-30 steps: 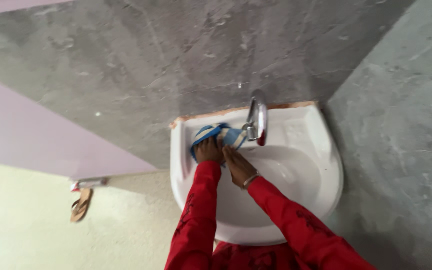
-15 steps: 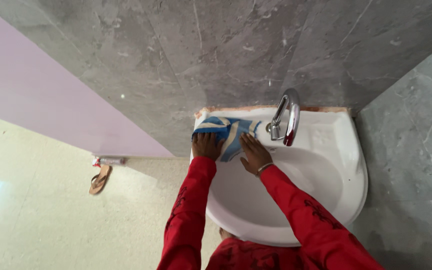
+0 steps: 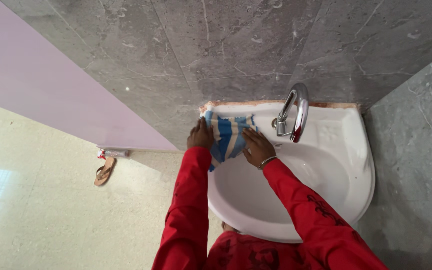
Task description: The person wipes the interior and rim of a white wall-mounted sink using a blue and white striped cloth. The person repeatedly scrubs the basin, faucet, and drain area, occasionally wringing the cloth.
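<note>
Red patterned sleeves (image 3: 296,200), wrist bangle (image 3: 267,161)

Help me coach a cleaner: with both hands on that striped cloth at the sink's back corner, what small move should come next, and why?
Probably sweep the striped cloth rightward along the back ledge toward the tap. Left hand and right hand press it flat on the sink's back-left corner, and the ledge around the tap lies just beside it.

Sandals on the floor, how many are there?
1. One brown sandal lies on the pale floor by the lilac wall, left of the sink. Its pair may be out of view.
</note>
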